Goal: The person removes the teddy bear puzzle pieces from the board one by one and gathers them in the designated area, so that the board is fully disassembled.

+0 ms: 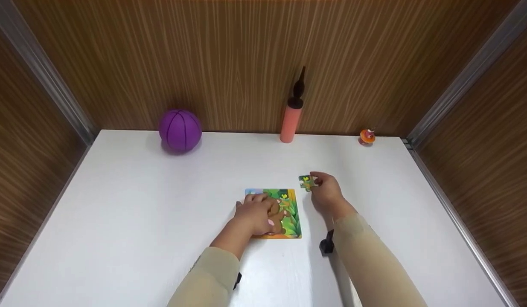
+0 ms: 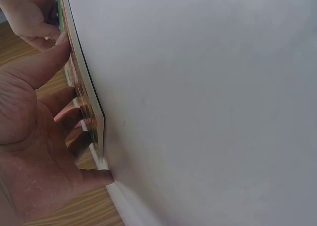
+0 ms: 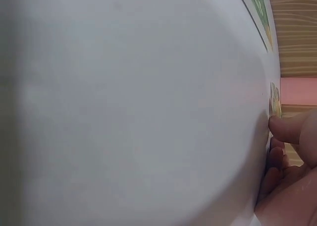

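Note:
A colourful jigsaw puzzle [image 1: 292, 221] with brown animals and green leaves lies flat on the white table. My left hand [image 1: 255, 215] rests on its left part with the fingers spread, covering some of the picture. In the left wrist view, fingertips [image 2: 81, 114] touch the board's face, and one finger reaches past its edge to the table. Beyond the board's upper right corner, my right hand [image 1: 327, 190] pinches a small green and yellow puzzle piece [image 1: 305, 181] by its right side. The right wrist view shows the thumb [image 3: 285, 128] at the piece's edge, close over the table.
A purple ball [image 1: 180, 131] sits at the back left of the table [image 1: 131, 204]. A pink hand pump [image 1: 291, 121] with a black top stands at the back middle. Back right is a small orange figurine [image 1: 367, 136]. Wood-grain panels [image 1: 246, 64] enclose the back and sides.

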`<state>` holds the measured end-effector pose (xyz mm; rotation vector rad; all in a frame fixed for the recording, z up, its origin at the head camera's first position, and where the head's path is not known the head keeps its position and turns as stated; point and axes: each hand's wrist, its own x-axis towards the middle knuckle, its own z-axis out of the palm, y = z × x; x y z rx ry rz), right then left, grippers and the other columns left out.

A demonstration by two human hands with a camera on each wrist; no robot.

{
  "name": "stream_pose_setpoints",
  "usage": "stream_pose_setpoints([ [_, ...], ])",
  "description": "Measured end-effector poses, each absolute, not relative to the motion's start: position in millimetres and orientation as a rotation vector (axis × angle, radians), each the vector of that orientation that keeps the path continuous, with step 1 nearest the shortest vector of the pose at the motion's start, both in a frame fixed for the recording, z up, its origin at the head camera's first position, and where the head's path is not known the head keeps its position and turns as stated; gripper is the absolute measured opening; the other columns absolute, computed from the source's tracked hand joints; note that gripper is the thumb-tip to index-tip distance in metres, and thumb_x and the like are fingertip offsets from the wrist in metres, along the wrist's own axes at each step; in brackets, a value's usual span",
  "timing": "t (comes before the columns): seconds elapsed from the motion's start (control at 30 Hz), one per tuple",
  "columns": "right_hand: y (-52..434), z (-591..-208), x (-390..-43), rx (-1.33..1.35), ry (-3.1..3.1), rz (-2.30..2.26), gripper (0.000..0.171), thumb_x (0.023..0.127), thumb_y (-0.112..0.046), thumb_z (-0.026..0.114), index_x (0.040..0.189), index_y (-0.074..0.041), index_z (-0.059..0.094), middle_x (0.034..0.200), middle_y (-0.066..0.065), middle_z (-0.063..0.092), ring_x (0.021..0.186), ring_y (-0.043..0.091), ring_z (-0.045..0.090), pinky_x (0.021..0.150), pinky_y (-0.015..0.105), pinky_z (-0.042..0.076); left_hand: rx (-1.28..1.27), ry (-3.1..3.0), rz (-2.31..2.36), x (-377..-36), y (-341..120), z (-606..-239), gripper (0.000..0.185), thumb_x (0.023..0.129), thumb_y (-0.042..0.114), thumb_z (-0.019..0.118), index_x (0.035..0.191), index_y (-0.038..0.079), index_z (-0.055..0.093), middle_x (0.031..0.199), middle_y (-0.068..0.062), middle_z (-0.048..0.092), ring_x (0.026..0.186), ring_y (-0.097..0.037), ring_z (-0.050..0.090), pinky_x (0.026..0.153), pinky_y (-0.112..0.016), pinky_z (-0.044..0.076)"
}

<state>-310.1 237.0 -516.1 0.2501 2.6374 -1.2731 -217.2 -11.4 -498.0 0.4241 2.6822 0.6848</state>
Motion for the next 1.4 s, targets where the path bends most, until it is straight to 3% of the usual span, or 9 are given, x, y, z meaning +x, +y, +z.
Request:
stream_pose_setpoints([
  [0.17, 237, -516, -311, 0.281, 2.599, -1.302, 0.056, 0.100, 0.005, 0.054, 0.155, -0.008, 0.053, 0.135, 0.015, 0.053, 0.127, 0.031, 0.046, 0.117, 0.047, 0.039, 0.433, 2.688, 0.681, -217, -12, -497, 0.080, 0.089, 0.049, 0.080, 0.158, 0.020, 0.052, 0.169, -0.009, 0.035, 0.154, -0.039, 0.026, 0.119, -0.075, 0.021],
  [0.4, 234, -516, -310, 0.307, 2.658, -1.253, 0.060, 0.097, 0.008, 0.053, 0.156, -0.006, 0.051, 0.132, 0.015, 0.056, 0.124, 0.030, 0.048, 0.114, 0.045, 0.042, 0.426, 2.676, 0.712, -217, -14, -495, 0.072, 0.089, 0.031, 0.081, 0.155, 0.017, 0.055, 0.168, -0.010, 0.036, 0.153, -0.039, 0.026, 0.119, -0.075, 0.021],
  [0.73, 235, -514, -294, 0.416, 2.587, -1.527, 0.051, 0.100, 0.004, 0.052, 0.150, -0.005, 0.055, 0.133, 0.014, 0.054, 0.126, 0.029, 0.046, 0.114, 0.045, 0.041, 0.447, 2.659, 0.728, -217, -15, -493, 0.079, 0.088, 0.039, 0.084, 0.157, 0.016, 0.052, 0.168, -0.011, 0.035, 0.154, -0.039, 0.024, 0.120, -0.075, 0.018],
  [0.9, 222, -512, -279, 0.232, 2.694, -1.511, 0.040, 0.103, -0.003, 0.059, 0.142, 0.001, 0.062, 0.124, 0.016, 0.061, 0.113, 0.028, 0.055, 0.102, 0.043, 0.048, 0.456, 2.666, 0.716, -219, -15, -495, 0.079, 0.088, 0.040, 0.085, 0.156, 0.016, 0.053, 0.168, -0.012, 0.035, 0.154, -0.040, 0.026, 0.120, -0.075, 0.020],
  [1.13, 193, -504, -263, -0.062, 2.781, -1.401, 0.039, 0.097, -0.001, 0.071, 0.135, 0.004, 0.067, 0.110, 0.016, 0.067, 0.098, 0.026, 0.062, 0.087, 0.040, 0.055, 0.424, 2.686, 0.722, -219, -16, -495, 0.081, 0.088, 0.036, 0.087, 0.157, 0.012, 0.051, 0.168, -0.010, 0.036, 0.154, -0.038, 0.026, 0.121, -0.072, 0.019],
  [1.4, 171, -505, -254, -0.070, 2.712, -1.164, 0.034, 0.099, -0.014, 0.076, 0.128, 0.001, 0.072, 0.112, 0.011, 0.073, 0.099, 0.022, 0.067, 0.089, 0.041, 0.059, 0.441, 2.721, 0.710, -221, -16, -499, 0.085, 0.084, 0.034, 0.091, 0.154, 0.007, 0.050, 0.163, -0.012, 0.041, 0.151, -0.038, 0.030, 0.120, -0.072, 0.024],
])
